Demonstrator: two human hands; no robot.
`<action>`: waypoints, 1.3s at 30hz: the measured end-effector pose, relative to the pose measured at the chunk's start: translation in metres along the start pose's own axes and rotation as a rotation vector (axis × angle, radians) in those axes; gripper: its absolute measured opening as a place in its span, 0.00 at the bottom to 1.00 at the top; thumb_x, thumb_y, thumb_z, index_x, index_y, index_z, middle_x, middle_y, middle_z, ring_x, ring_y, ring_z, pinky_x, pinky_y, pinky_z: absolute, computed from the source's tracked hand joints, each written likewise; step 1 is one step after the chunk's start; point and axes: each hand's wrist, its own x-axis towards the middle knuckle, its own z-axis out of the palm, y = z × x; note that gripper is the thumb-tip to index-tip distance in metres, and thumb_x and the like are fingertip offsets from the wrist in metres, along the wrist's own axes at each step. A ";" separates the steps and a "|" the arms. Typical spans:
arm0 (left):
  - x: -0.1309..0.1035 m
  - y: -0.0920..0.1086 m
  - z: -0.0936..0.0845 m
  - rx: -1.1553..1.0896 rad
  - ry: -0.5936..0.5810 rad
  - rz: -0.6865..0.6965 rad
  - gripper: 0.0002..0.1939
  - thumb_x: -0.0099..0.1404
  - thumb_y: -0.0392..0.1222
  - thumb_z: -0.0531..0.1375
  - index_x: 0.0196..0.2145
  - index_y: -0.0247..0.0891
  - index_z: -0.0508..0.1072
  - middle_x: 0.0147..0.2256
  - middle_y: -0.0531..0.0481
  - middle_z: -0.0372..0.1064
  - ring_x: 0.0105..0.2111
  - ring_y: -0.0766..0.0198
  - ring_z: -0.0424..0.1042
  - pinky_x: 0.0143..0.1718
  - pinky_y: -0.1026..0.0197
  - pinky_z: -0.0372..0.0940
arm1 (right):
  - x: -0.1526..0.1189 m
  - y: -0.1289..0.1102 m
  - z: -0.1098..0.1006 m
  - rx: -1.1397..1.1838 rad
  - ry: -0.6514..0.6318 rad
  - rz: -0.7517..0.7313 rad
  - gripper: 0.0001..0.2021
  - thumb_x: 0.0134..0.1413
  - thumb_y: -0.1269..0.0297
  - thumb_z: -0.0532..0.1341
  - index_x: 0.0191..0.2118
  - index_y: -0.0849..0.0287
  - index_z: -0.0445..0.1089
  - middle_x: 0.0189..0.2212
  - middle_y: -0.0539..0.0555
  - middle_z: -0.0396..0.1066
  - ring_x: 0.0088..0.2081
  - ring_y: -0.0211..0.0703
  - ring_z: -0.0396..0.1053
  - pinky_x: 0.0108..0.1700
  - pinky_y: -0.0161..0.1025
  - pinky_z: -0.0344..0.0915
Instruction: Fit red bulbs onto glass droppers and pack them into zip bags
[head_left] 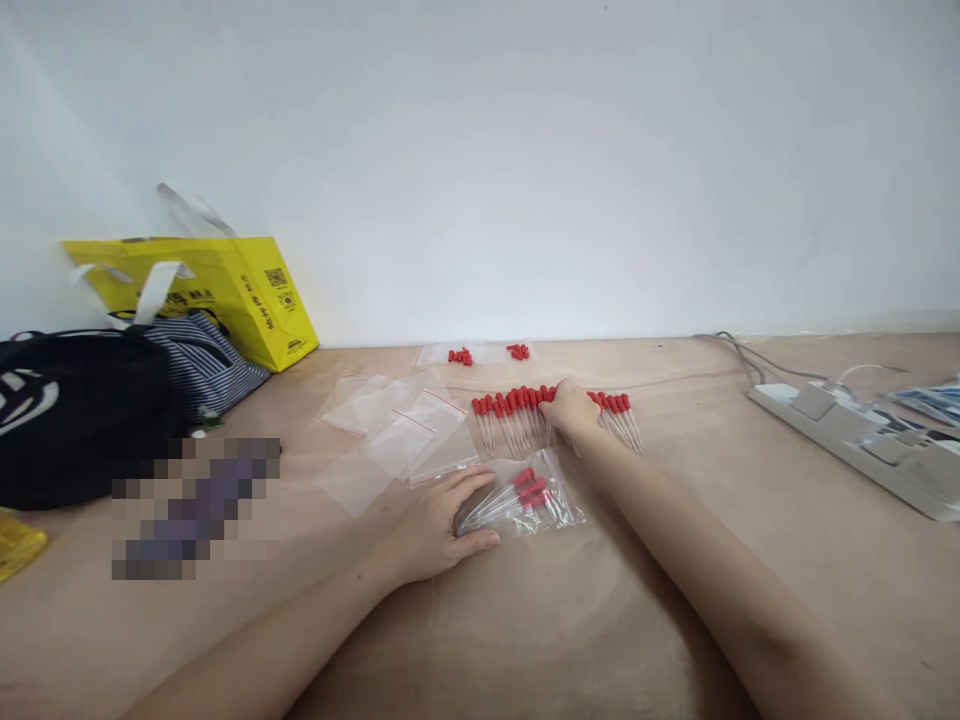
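A clear zip bag (559,497) lies on the table with several red-topped droppers inside. My left hand (442,525) rests at its left end, thumb and fingers spread around the bag's edge. Beyond the bag is a row of clear droppers with red rubber bulbs (525,400). My right hand (571,410) reaches into this row from above; its fingertips are at the red bulbs, and what they pinch, if anything, is hidden. Several flat, clear zip bags (397,440) overlap to the left of the row.
Two small groups of red bulbs (460,357) lie on clear plastic by the wall. At the left are a yellow bag (281,320), a striped bag (206,365) and a black bag (90,420). A power strip (870,440) with cables lies at the right.
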 end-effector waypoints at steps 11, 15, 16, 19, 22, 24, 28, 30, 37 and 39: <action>0.000 -0.001 0.000 0.026 -0.002 0.017 0.29 0.57 0.52 0.54 0.54 0.41 0.56 0.56 0.47 0.51 0.55 0.56 0.53 0.54 0.52 0.51 | -0.023 0.036 -0.035 0.539 0.032 -0.143 0.21 0.46 0.64 0.51 0.49 0.60 0.53 0.25 0.49 0.65 0.25 0.38 0.67 0.28 0.36 0.63; -0.003 -0.002 -0.005 0.056 -0.024 0.032 0.26 0.60 0.52 0.50 0.55 0.44 0.54 0.57 0.49 0.50 0.55 0.56 0.52 0.54 0.52 0.51 | -0.053 0.062 -0.039 0.875 0.010 -0.163 0.19 0.45 0.60 0.54 0.45 0.57 0.53 0.21 0.43 0.59 0.18 0.33 0.61 0.21 0.34 0.60; -0.003 -0.002 -0.006 0.064 -0.031 0.037 0.26 0.61 0.52 0.50 0.55 0.45 0.53 0.57 0.50 0.50 0.55 0.57 0.51 0.54 0.51 0.51 | -0.060 0.065 -0.039 0.924 0.008 -0.156 0.19 0.44 0.59 0.55 0.44 0.57 0.53 0.20 0.43 0.58 0.18 0.33 0.61 0.21 0.34 0.60; -0.004 -0.003 -0.007 0.082 -0.045 0.051 0.26 0.61 0.51 0.50 0.56 0.47 0.52 0.57 0.51 0.49 0.56 0.57 0.50 0.54 0.51 0.50 | -0.075 0.069 -0.034 1.038 -0.015 -0.096 0.20 0.42 0.57 0.57 0.41 0.56 0.53 0.19 0.42 0.58 0.19 0.34 0.62 0.21 0.33 0.61; -0.003 -0.004 -0.005 0.084 -0.041 0.049 0.27 0.60 0.51 0.51 0.56 0.46 0.52 0.57 0.52 0.48 0.56 0.56 0.50 0.54 0.51 0.50 | -0.086 0.065 -0.028 1.146 -0.095 -0.018 0.20 0.39 0.57 0.60 0.39 0.55 0.53 0.21 0.42 0.59 0.20 0.34 0.63 0.22 0.33 0.62; -0.002 -0.005 -0.004 0.078 -0.028 0.048 0.27 0.60 0.51 0.51 0.56 0.46 0.52 0.57 0.51 0.48 0.56 0.56 0.50 0.54 0.51 0.50 | -0.091 0.062 -0.026 1.206 -0.172 0.032 0.19 0.38 0.58 0.61 0.37 0.55 0.53 0.21 0.43 0.60 0.21 0.34 0.64 0.23 0.34 0.63; -0.002 -0.005 -0.003 0.058 -0.019 0.045 0.27 0.59 0.52 0.52 0.55 0.46 0.53 0.57 0.51 0.49 0.56 0.55 0.50 0.54 0.51 0.50 | -0.096 0.062 -0.029 1.232 -0.400 0.068 0.17 0.37 0.60 0.63 0.32 0.56 0.55 0.21 0.45 0.64 0.23 0.34 0.66 0.28 0.35 0.65; -0.002 -0.005 -0.004 0.055 -0.026 0.040 0.27 0.59 0.52 0.52 0.55 0.45 0.54 0.57 0.50 0.49 0.56 0.55 0.51 0.54 0.51 0.50 | -0.096 0.064 -0.032 1.176 -0.533 0.027 0.17 0.34 0.61 0.65 0.30 0.58 0.58 0.21 0.46 0.66 0.23 0.34 0.67 0.29 0.35 0.64; -0.003 -0.004 -0.004 0.054 -0.039 0.029 0.27 0.59 0.51 0.52 0.55 0.45 0.54 0.57 0.50 0.50 0.56 0.55 0.51 0.54 0.51 0.50 | -0.096 0.066 -0.031 0.903 -0.635 -0.133 0.16 0.29 0.58 0.68 0.26 0.61 0.68 0.15 0.45 0.63 0.16 0.29 0.58 0.18 0.30 0.53; -0.002 -0.005 -0.003 0.051 -0.032 0.036 0.27 0.59 0.50 0.53 0.55 0.45 0.53 0.57 0.50 0.50 0.56 0.55 0.51 0.54 0.51 0.50 | -0.097 0.066 -0.029 0.845 -0.663 -0.189 0.16 0.32 0.56 0.67 0.29 0.61 0.71 0.14 0.45 0.63 0.16 0.29 0.56 0.18 0.30 0.52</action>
